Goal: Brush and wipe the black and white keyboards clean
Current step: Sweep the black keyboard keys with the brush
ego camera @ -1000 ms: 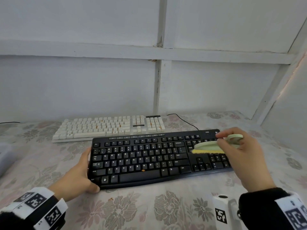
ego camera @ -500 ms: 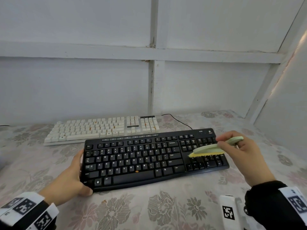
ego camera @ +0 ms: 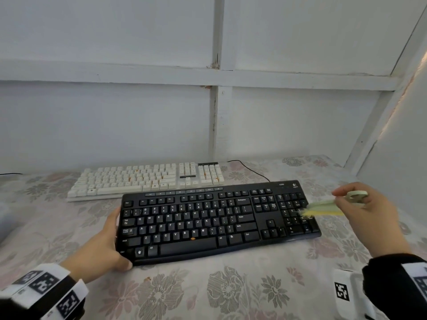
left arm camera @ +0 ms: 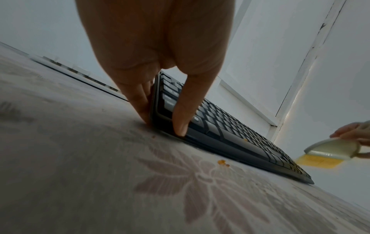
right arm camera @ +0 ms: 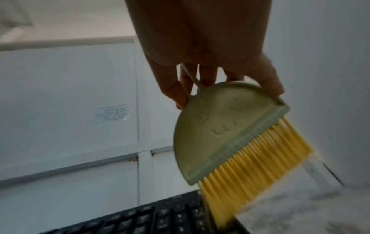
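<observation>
Brushing under way, we judge: our left hand (ego camera: pixel 99 248) grips the black keyboard (ego camera: pixel 219 222) at its left corner, our right hand (ego camera: pixel 369 211) pinches the brush (ego camera: pixel 323 207) at its right end, a crumb (ego camera: pixel 193 238) lies by the spacebar, and the speckled white keyboard (ego camera: pixel 147 181) behind and all wiping seemingly await us.

Black keyboard (ego camera: pixel 208 224) flat before white keyboard (ego camera: pixel 147 179)

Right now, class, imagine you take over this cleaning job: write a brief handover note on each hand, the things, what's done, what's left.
Left hand holds the black keyboard at its left end.
Right hand grips the brush, bristles over the number pad's right edge.
White keyboard lies behind, untouched.
Done: unclear.
Left: orange crumb by the spacebar, orange specks on the white keys, crumbs on the tablecloth, all wiping.
</observation>
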